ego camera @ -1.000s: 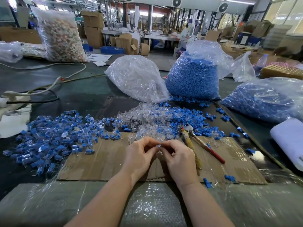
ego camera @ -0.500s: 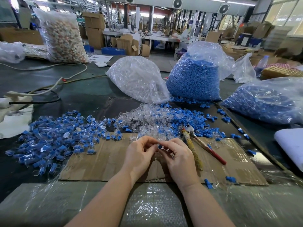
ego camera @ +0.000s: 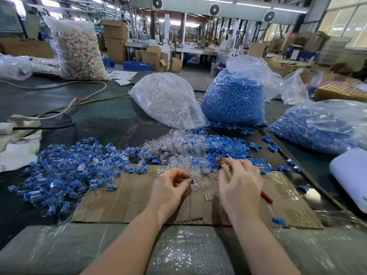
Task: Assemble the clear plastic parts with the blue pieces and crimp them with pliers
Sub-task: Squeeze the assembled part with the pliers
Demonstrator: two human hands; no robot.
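Note:
My left hand pinches a small clear part with a blue piece at its fingertips, above the cardboard sheet. My right hand lies over the pliers, fingers curled round the yellow handle while the red handle sticks out below the hand. Loose clear parts and loose blue pieces are heaped just beyond my hands. A pile of assembled blue-and-clear parts spreads out on the left.
Behind the heaps stand a bag of clear parts and a bag of blue pieces; another blue bag lies right. Cables run at the left. A white roll sits at the right edge.
My hands have come apart. The right hand moved right, off the small part and onto the pliers; the left hand keeps the part.

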